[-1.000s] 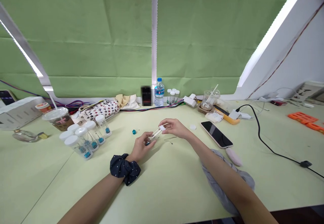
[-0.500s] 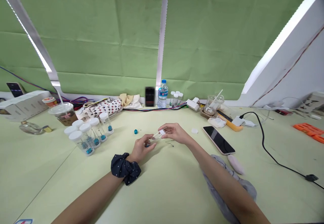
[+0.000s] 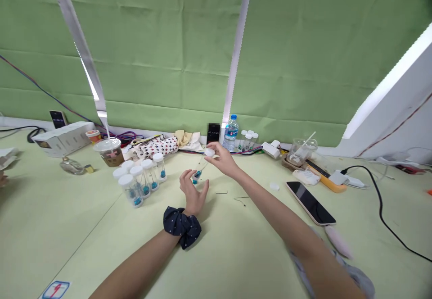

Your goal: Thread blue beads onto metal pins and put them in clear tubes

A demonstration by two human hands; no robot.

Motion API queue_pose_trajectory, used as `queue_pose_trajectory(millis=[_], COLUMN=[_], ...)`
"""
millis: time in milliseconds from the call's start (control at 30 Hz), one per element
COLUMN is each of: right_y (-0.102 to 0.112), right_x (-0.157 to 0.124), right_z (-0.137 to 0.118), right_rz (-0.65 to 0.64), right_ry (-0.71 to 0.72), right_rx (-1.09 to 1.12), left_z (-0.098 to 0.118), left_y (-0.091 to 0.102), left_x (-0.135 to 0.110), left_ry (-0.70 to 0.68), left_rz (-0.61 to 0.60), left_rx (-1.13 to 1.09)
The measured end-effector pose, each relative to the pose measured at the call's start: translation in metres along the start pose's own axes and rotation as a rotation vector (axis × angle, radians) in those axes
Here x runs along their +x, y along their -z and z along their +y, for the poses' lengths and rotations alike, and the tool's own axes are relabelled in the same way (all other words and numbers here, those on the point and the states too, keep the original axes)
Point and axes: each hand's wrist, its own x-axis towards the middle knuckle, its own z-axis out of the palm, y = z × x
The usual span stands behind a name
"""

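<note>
My right hand (image 3: 225, 160) is raised above the green table (image 3: 236, 245), pinching the white-capped end of a small clear vial (image 3: 203, 165). The vial hangs tilted, with a blue bead at its lower end. Just below it my left hand (image 3: 191, 192), a dark scrunchie on its wrist, has its fingers spread and holds nothing. It sits close under the vial's lower end without gripping it. A loose blue bead (image 3: 195, 182) seems to lie by my left fingertips.
Several white-capped vials with blue beads (image 3: 140, 181) stand left of my hands, and an iced drink cup (image 3: 110, 151) is behind them. Thin pins (image 3: 240, 198), a loose white cap (image 3: 274, 185), a phone (image 3: 310, 196) and a black cable (image 3: 383, 206) lie to the right. A water bottle (image 3: 231, 138) stands at the back.
My left hand has let go of the vial and opened. My right hand has lifted the vial up and away from me. The view has swung to the left.
</note>
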Motion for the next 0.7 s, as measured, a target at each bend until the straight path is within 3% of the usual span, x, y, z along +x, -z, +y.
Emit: queue_pose_trajectory(millis=[67,200,400,533,700], right_y=[-0.019,-0.074,-0.139,-0.153,-0.148], right_x=[0.032,0.086,0.124,0.124,0.122], right_z=[0.008,0.023,0.04,0.054,0.07], right_rz=[0.023,-0.111,-0.195,-0.198,-0.229], right_ry=[0.051,0.147,0.248,0.211,0.169], right_rx=[-0.074,-0.183,-0.199,-0.097,0.07], left_z=[0.0,0.001,-0.012,-0.025,-0.03], left_y=[0.001,-0.001,-0.005,-0.01,-0.015], left_x=[-0.003,-0.008,0.002,0.007,0.01], left_ry=[-0.026,0.017,0.242,0.362,0.49], left_rz=[-0.03,-0.14,-0.15,-0.126,-0.135], left_rx=[0.02,0.018,0.087,0.129,0.141])
